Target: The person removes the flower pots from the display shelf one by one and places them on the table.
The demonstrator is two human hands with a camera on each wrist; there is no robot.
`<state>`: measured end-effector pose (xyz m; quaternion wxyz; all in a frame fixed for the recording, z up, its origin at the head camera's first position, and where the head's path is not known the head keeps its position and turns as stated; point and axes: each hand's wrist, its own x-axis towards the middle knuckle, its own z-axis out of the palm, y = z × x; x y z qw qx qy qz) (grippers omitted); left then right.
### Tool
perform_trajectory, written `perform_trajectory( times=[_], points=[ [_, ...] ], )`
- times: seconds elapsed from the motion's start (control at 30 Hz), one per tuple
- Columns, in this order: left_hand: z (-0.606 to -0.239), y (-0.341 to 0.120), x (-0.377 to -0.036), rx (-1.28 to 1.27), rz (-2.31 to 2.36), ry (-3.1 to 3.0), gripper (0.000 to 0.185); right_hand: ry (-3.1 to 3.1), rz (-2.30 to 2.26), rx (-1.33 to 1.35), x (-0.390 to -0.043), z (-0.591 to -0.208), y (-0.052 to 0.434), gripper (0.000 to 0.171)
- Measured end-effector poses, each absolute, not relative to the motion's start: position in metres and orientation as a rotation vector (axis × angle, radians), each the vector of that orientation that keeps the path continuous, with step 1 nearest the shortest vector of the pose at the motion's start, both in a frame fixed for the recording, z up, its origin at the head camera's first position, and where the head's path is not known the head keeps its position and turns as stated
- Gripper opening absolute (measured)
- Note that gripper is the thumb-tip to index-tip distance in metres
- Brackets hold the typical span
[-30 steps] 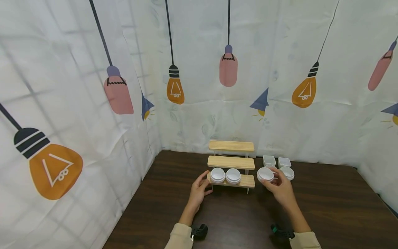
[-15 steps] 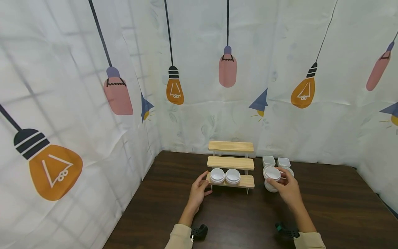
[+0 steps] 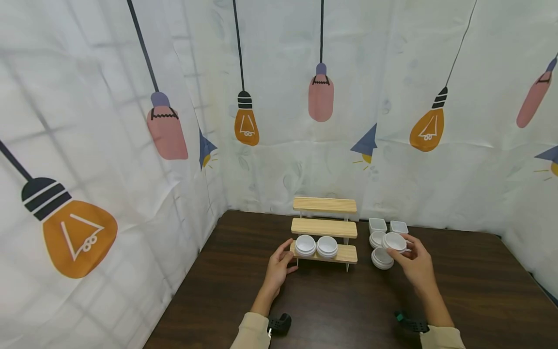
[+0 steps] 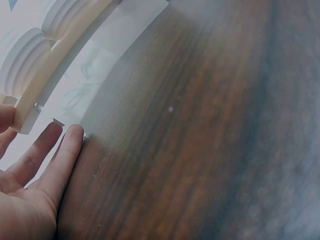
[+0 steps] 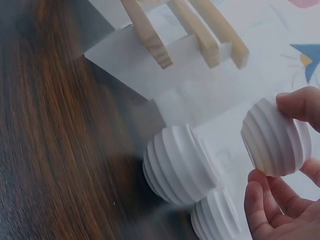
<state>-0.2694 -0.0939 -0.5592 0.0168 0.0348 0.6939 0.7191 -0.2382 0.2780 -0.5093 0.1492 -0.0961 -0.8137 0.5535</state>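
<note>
My left hand pinches the left end of the lowest plank of a three-tier wooden display stand; in the left wrist view two fingers reach out below the plank. A pair of white round pots stands side by side on that plank. My right hand holds another white ribbed round pot between thumb and fingertips. In the head view it overlaps a white edge behind it. One round pot stands just left of the hand, with a second round pot behind.
Two white square pots stand at the back of the group, right of the stand. The upper two planks bear nothing. A patterned curtain hangs behind the dark wooden table.
My right hand has moved right, carrying the round pot away from the stand. A round pot at the front of the group has come into sight. My left hand stays at the plank.
</note>
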Motion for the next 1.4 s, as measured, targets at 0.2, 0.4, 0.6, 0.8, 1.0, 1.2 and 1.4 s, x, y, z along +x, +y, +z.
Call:
perform_trajectory(
  times=[0.2, 0.4, 0.6, 0.8, 1.0, 1.2, 1.4],
  points=[
    [-0.558, -0.094, -0.270, 0.087, 2.230, 2.154, 0.046, -2.332, 1.588, -0.304, -0.237, -0.511, 0.285, 0.065],
    [-0.559, -0.094, -0.271, 0.090, 2.228, 2.156, 0.046, -2.316, 1.589, -0.332, -0.235, -0.514, 0.294, 0.064],
    [-0.559, -0.094, -0.270, 0.091, 2.230, 2.154, 0.046, -2.329, 1.565, -0.360, -0.233, -0.520, 0.302, 0.064],
    [-0.559, -0.094, -0.271, 0.103, 2.237, 2.149, 0.046, -2.390, 1.540, -0.369, -0.232, -0.524, 0.312, 0.067],
    [-0.559, -0.094, -0.271, 0.108, 2.232, 2.156, 0.046, -2.448, 1.503, -0.353, -0.232, -0.528, 0.318, 0.068],
    [-0.559, -0.094, -0.271, 0.107, 2.232, 2.162, 0.046, -2.494, 1.499, -0.345, -0.231, -0.531, 0.322, 0.070],
    [-0.558, -0.094, -0.271, 0.106, 2.231, 2.165, 0.047, -2.537, 1.491, -0.354, -0.231, -0.536, 0.327, 0.073]
  ],
)
